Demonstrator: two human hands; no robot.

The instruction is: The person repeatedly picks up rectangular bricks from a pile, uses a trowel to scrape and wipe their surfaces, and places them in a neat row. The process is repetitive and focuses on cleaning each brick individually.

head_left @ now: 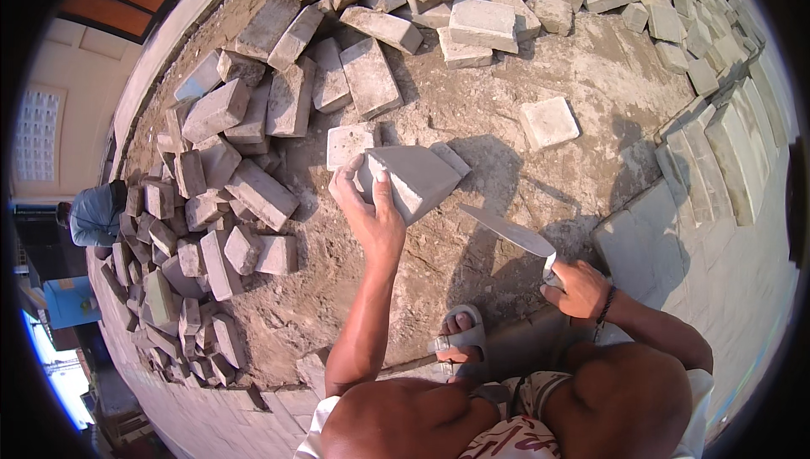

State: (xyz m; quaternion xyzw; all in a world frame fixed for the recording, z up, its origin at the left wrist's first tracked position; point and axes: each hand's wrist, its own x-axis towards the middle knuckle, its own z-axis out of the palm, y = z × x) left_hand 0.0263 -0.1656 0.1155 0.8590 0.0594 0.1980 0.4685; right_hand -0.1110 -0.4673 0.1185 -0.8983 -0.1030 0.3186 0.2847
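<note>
Right hand with a flat grey metal trowel; left hand with a grey angular concrete block
Right fingers wrap the trowel's handle end; left fingers pinch the block's left side above brown dirt, where a firm hold, clear of the trowel, should steady it.

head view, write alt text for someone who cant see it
A left hand grips a grey block while the right hand holds a trowel-like tool, over bare dirt. Loose blocks lie heaped to the left and across the top; grey paving covers the right.
</note>
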